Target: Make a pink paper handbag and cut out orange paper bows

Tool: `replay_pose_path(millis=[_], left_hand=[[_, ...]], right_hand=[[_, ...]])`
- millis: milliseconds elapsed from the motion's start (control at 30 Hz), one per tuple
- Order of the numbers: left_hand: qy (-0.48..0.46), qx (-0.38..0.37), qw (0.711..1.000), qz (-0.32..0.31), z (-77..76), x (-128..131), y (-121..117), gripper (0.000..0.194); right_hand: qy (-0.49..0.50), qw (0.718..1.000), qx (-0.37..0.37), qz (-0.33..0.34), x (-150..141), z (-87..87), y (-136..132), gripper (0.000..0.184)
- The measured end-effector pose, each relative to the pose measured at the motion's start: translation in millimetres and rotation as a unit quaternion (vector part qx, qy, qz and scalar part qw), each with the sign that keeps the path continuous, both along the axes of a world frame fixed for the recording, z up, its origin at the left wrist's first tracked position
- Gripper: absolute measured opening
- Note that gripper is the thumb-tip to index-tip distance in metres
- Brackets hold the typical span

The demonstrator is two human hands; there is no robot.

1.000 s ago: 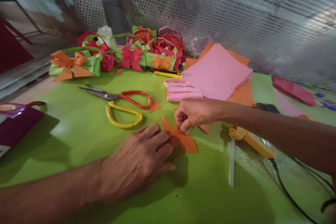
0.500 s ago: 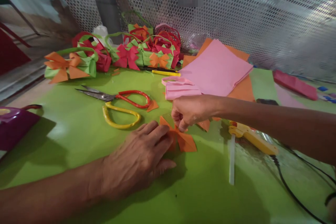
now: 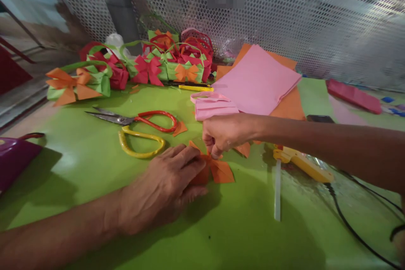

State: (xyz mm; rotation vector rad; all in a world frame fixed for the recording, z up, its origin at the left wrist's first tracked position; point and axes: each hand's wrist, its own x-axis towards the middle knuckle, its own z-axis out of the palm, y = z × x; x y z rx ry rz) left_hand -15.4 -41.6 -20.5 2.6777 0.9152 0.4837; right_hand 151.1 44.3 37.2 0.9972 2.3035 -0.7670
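Observation:
An orange paper bow (image 3: 222,171) lies on the green tabletop (image 3: 253,232), its left side partly covered. My left hand (image 3: 163,187) rests palm down with its fingers stretched over that left side, thumb apart. At the centre of the bow, my right hand (image 3: 224,133) is closed, thumb and fingertips pinched together on the paper. Scissors (image 3: 125,120) with one red and one yellow handle lie beyond my left hand, blades to the left. A yellow glue gun (image 3: 303,166) with a white glue stick (image 3: 277,192) lies right of the bow, partly below my right forearm.
Several small paper bags with bows (image 3: 79,84) stand along the back left. Pink sheets (image 3: 257,78) and a folded pink paper bag (image 3: 215,108) lie behind my right hand. A yellow cutter (image 3: 196,88) is near the bags. A purple object (image 3: 19,158) sits at the left edge. A black cord (image 3: 341,217) runs right.
The whole view has shifted slightly, so things appear a little further left. Both hands stay at the bow, my left hand lying over slightly more of its left side.

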Motion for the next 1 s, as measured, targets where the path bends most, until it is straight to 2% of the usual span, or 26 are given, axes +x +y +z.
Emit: replay_pose_path(millis=[400, 800, 1000], left_hand=[[0.005, -0.085, 0.996, -0.006, 9.6, 7, 12, 0.032], [-0.019, -0.071, 0.997, 0.005, 6.0, 11, 14, 0.036], [-0.022, -0.089, 0.996, 0.006, 5.4, 11, 14, 0.04]], right_hand=[[0.033, 0.999, 0.0, 0.009, 5, -4.8, 2, 0.013], [0.019, 1.0, 0.012, 0.008, 1, 1.3, -3, 0.016], [0.031, 0.999, 0.007, 0.007, 2, -0.7, -4, 0.018]])
